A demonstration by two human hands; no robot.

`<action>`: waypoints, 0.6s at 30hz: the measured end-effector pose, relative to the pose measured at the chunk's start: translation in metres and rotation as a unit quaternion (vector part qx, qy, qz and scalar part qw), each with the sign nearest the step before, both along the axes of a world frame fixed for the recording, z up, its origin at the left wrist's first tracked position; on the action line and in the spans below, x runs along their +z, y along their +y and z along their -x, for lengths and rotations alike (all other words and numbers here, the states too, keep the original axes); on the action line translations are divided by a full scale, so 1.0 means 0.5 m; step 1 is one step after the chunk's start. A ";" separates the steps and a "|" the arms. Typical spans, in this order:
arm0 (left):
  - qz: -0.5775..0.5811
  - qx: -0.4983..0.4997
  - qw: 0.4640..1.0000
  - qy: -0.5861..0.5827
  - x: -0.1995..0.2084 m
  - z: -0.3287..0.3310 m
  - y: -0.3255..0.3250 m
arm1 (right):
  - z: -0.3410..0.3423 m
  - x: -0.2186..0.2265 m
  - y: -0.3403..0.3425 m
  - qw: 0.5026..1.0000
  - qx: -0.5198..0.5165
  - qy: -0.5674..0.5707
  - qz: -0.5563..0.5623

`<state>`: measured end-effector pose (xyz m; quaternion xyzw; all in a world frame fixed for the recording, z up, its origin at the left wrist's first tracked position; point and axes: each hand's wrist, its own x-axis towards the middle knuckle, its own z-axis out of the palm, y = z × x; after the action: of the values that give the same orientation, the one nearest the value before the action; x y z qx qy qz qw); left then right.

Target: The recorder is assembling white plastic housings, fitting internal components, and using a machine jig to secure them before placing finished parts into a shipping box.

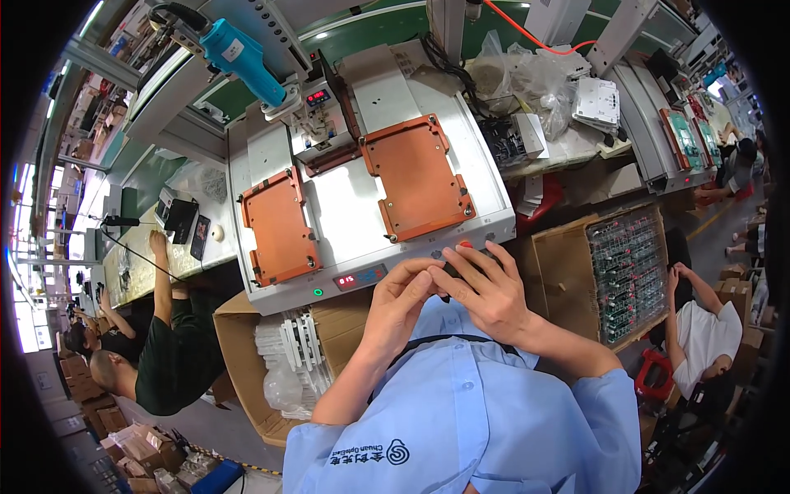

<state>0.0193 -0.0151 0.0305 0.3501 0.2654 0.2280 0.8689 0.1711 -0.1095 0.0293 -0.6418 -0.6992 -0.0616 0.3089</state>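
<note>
My left hand (401, 298) and my right hand (487, 298) meet at the fingertips in front of a silver bench machine (346, 206). The fingers of the left are curled into a pinch, and whatever may be in it is hidden. On the right hand the fingers stretch forward, apart, over the machine's front edge. An orange-brown fixture plate (418, 177) lies on the machine just beyond my hands. To its left is a second orange-brown fixture plate (280, 226). Neither hand touches the plates. A blue cylindrical tool (244, 62) is mounted above the machine head.
A cardboard box (239, 346) with white plastic parts stands below left. Another cardboard box (568, 272), at right, holds a clear tray of green circuit boards (629, 272). White parts (597, 103) and plastic bags lie back right. Co-workers sit at left (177, 362) and right (708, 329).
</note>
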 end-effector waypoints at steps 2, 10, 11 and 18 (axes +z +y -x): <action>-0.043 0.004 0.999 0.024 0.003 0.001 -0.002 | -0.003 -0.006 -0.001 1.000 0.001 0.001 0.004; -0.053 0.017 0.995 0.085 0.029 0.004 -0.005 | -0.003 -0.006 0.004 1.000 -0.014 -0.011 0.016; -0.046 0.014 0.993 0.107 0.030 0.008 -0.004 | -0.004 -0.008 0.005 0.998 -0.018 -0.051 0.012; 0.069 -0.056 0.985 0.147 0.018 0.036 0.039 | -0.015 0.000 0.000 0.984 0.052 -0.154 0.070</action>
<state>0.0011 0.0045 0.0396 0.3335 0.3849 0.1066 0.8540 0.1784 -0.1093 0.0291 -0.6071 -0.7737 -0.0946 0.1545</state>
